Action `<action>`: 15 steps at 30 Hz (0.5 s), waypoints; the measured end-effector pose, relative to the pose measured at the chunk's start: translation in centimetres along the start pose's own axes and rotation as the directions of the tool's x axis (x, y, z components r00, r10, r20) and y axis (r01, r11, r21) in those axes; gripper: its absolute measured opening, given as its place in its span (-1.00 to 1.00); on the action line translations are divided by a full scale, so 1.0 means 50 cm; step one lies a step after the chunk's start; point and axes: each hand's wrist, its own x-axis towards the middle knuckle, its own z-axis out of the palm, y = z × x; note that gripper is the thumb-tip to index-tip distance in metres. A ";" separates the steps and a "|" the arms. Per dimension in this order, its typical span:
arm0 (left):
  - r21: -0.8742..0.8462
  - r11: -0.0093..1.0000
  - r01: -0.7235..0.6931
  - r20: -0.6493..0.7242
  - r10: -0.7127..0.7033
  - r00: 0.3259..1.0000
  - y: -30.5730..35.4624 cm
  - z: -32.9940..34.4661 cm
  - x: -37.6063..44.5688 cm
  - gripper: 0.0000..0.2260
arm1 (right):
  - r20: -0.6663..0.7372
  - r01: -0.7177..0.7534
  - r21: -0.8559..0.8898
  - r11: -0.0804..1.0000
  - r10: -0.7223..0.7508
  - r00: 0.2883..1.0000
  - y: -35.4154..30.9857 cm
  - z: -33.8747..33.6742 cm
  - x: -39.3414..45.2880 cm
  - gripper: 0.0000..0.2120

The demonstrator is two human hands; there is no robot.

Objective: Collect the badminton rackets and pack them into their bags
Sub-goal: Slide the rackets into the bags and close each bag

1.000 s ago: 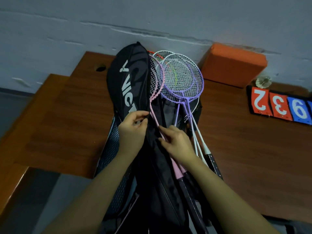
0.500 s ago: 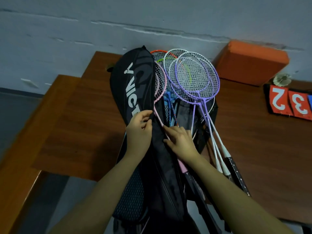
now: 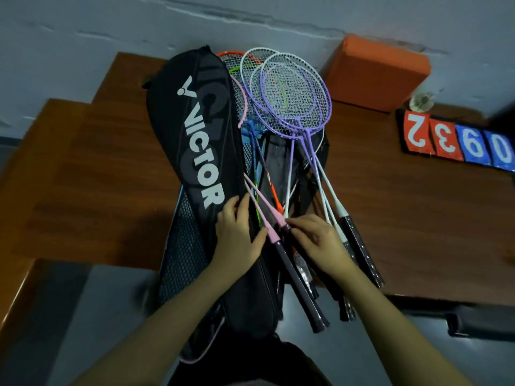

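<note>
A black Victor racket bag [image 3: 200, 135] lies lengthwise on the wooden table [image 3: 83, 162], its lower end hanging over the front edge. Beside it, on a second dark bag [image 3: 278, 151], several rackets are piled: purple-framed ones [image 3: 295, 93], white, orange and blue ones, and pink-shafted rackets [image 3: 262, 201] whose heads slip under the Victor bag's flap. My left hand [image 3: 237, 235] holds the bag's right edge, with the thumb against a pink racket's cone. My right hand [image 3: 317, 240] pinches a pink racket at the top of its black handle.
An orange block [image 3: 376, 71] leans at the wall at the back right. A shuttlecock [image 3: 422, 101] and a row of red and blue score cards [image 3: 457, 143] lie to the right. A mesh-sided bag [image 3: 181, 246] sticks out under the Victor bag. Grey floor lies below the table edge.
Both hands have slid down along the bag's edge and the pink shaft to the handle end. The view has moved closer, and the pink rackets lie deeper under the flap.
</note>
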 end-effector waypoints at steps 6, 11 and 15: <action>0.053 0.994 0.095 -0.051 -0.092 0.994 0.032 0.032 -0.147 -0.34 | 0.170 0.101 -0.167 0.981 -0.072 0.983 0.010 -0.041 -0.111 -0.44; 0.110 0.979 0.175 -0.134 -0.159 0.978 0.063 0.063 -0.236 -0.31 | 0.301 0.174 -0.257 0.951 -0.093 0.949 0.019 -0.075 -0.186 -0.24; 0.163 0.956 0.244 -0.142 -0.221 0.965 0.077 0.076 -0.273 -0.27 | 0.367 0.253 -0.311 0.916 -0.130 0.921 0.025 -0.092 -0.224 -0.08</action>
